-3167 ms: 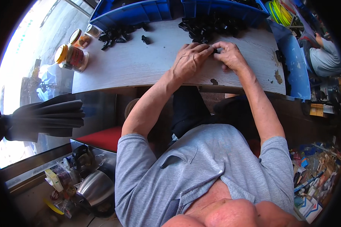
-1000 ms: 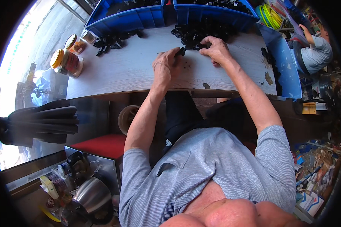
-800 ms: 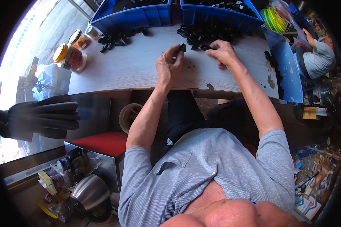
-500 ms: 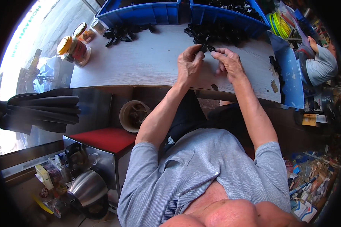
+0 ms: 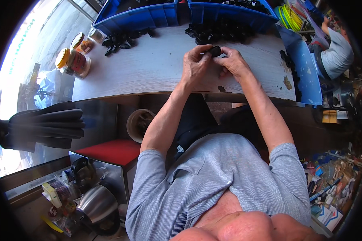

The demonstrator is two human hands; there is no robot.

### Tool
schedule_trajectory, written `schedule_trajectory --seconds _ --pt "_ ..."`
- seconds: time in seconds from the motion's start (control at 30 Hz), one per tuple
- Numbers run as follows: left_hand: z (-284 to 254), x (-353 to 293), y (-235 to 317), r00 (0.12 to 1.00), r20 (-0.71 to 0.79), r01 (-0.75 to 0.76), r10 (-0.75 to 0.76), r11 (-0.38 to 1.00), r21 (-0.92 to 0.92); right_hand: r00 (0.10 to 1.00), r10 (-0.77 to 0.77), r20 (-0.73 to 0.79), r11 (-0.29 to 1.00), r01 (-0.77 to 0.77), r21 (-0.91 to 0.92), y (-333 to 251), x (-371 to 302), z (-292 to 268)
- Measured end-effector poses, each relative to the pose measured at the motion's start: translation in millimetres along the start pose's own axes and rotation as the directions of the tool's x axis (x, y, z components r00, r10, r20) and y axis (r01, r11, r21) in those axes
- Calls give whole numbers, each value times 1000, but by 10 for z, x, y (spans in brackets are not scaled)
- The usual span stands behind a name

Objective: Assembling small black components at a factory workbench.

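Over the pale wooden tabletop point(image 5: 149, 68), both hands meet on a small black plastic part point(image 5: 215, 51). My left hand point(image 5: 195, 62) pinches it from the left between thumb and fingers. My right hand point(image 5: 233, 62) has its thumb and fingers closed at the part's right side. What exactly the part is cannot be made out. Just beyond my hands lies a pile of similar black parts point(image 5: 217, 32), and a smaller pile of black parts point(image 5: 122, 40) sits farther left.
Two blue bins point(image 5: 136, 18) holding black parts stand along the far edge. Jars, one a yellow-lidded jar point(image 5: 72, 62), line the left. A light blue bin point(image 5: 309, 76) adjoins the right edge. Another person point(image 5: 334, 52) is at far right. A steel kettle point(image 5: 98, 203) is lower left.
The hands have closed together around the black part, which now shows larger between them; earlier each hand held a black piece slightly apart. The whole view has shifted a little.
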State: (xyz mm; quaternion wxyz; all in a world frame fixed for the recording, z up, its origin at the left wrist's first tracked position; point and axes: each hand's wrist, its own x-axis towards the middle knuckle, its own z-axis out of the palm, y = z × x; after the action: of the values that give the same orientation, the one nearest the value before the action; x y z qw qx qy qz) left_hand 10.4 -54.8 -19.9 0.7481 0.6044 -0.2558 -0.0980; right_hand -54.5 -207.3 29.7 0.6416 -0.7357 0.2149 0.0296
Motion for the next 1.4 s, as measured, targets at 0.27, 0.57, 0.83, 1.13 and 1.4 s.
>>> schedule_trajectory --seconds 0.27,0.57,0.83,1.13,1.4 --pt "-42 -5 30 998 14 -61 59 986 155 998 -67 -22 998 67 13 6 -50 8" --pt "-97 -54 160 905 277 -426 324 652 627 998 62 7 991 -61 -117 -127 -67 41" --pt "-180 -62 254 857 407 -515 316 497 698 999 36 18 987 -32 -158 -116 -62 29" --pt "-153 -17 163 865 363 -499 345 523 691 1000 12 2 978 -11 -210 -105 -42 61" --pt "-201 -31 177 874 375 -487 311 567 664 1000 -10 20 987 13 -158 -117 -73 72"
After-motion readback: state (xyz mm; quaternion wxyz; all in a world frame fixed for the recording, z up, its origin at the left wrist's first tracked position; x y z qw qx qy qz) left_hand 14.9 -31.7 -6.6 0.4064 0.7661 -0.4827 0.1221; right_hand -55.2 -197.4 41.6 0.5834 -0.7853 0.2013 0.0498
